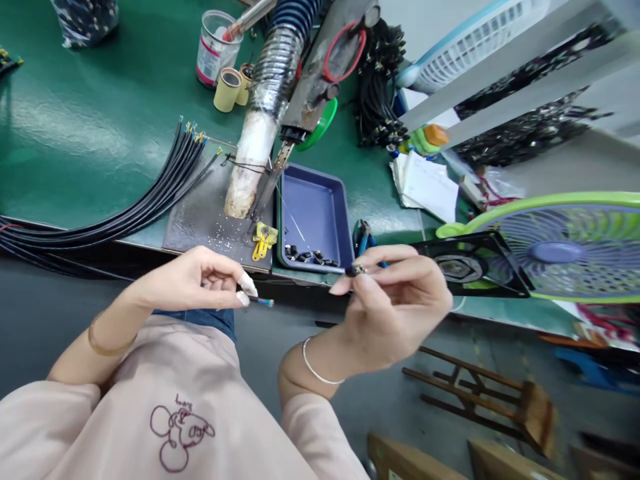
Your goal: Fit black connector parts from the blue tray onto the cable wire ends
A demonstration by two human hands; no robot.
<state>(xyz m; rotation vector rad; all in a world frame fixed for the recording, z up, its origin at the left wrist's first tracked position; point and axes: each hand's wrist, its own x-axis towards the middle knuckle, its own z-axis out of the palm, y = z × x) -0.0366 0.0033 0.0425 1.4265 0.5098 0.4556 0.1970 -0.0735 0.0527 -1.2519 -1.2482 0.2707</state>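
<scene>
Between thumb and forefinger, my left hand (200,280) pinches a black cable (256,300) whose coloured wire ends point right. White coverings are on those two fingertips. My right hand (395,293), to the right and apart from the cable, is closed on a small black connector (356,270) with metal pins. Beyond the hands stands a purple tray (315,200) with several black connectors (307,256) at its near end. A soldering iron (273,177) slants down beside it, its tip over a dark mat (200,220). A yellow clip (264,240) sits on the mat's edge.
A bundle of black cables (145,203) curves along the bench (100,100) at left. A taped exhaust hose (250,147) hangs over the mat. Blue-handled pliers (366,235), a small black fan (465,267) and a green fan (560,250) stand right. A wooden stool (530,413) is below.
</scene>
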